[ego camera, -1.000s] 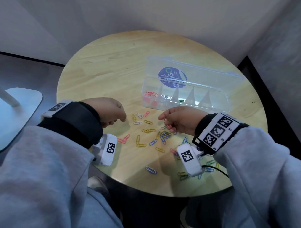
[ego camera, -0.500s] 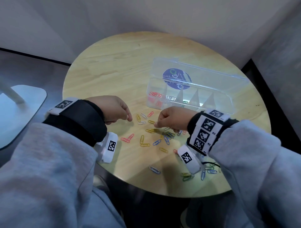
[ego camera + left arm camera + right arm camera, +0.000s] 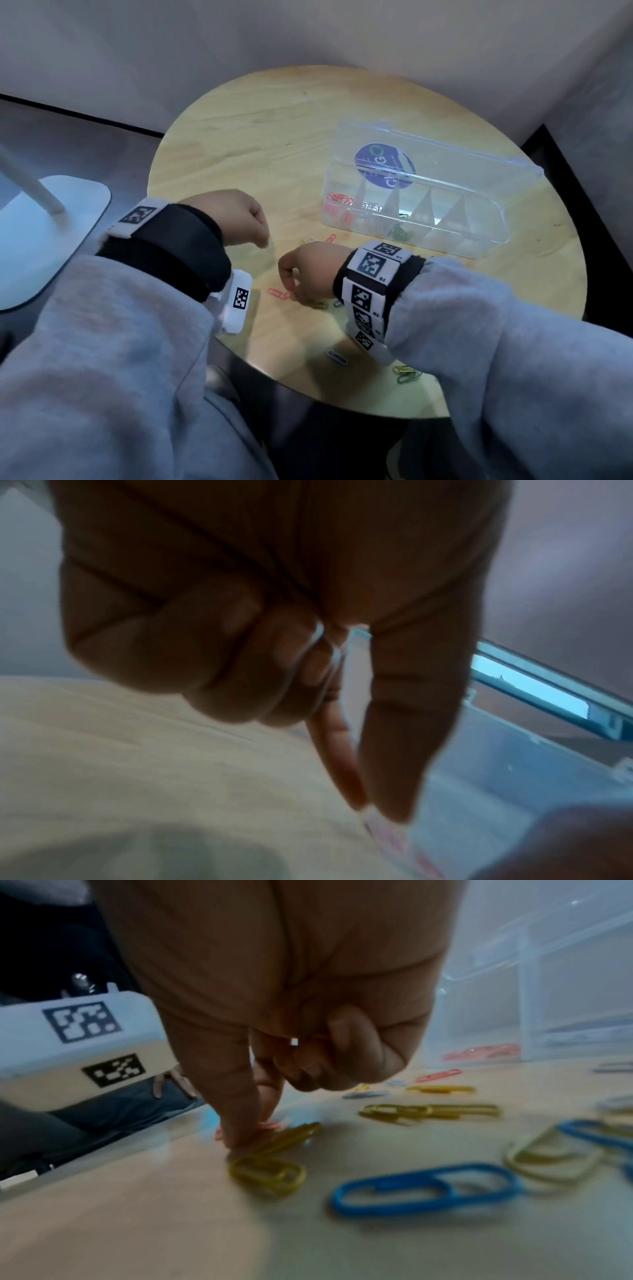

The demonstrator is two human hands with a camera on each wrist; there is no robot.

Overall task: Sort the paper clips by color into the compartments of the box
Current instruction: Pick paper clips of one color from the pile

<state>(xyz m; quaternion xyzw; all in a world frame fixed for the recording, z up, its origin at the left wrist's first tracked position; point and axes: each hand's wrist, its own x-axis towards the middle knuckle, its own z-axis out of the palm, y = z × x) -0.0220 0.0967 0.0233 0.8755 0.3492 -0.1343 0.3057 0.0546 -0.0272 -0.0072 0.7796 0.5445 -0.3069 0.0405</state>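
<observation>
A clear compartment box (image 3: 479, 246) stands open at the back right of the round wooden table (image 3: 274, 137). It holds red clips (image 3: 339, 198) in the left compartment, white clips (image 3: 371, 206) beside them and green clips (image 3: 399, 231) in the third. My right hand (image 3: 291, 287) reaches down, and its thumb and forefinger pinch a pink clip (image 3: 274, 1125) that lies on the table. My left hand (image 3: 246, 219) hovers to the left of it. Its curled fingers hold a white clip (image 3: 322, 664), while the forefinger and thumb point downwards.
Loose clips lie round my right hand: yellow clips (image 3: 267, 1175), a blue clip (image 3: 424, 1188), more yellow ones (image 3: 428, 1110). A grey clip (image 3: 337, 356) and a yellow-green bunch (image 3: 407, 371) sit near the front edge. A white stand base (image 3: 51, 233) is on the floor at left.
My right hand has moved left from the middle pile to the pink clip near my left hand, and its fingers have come down on it. The left hand has barely moved.
</observation>
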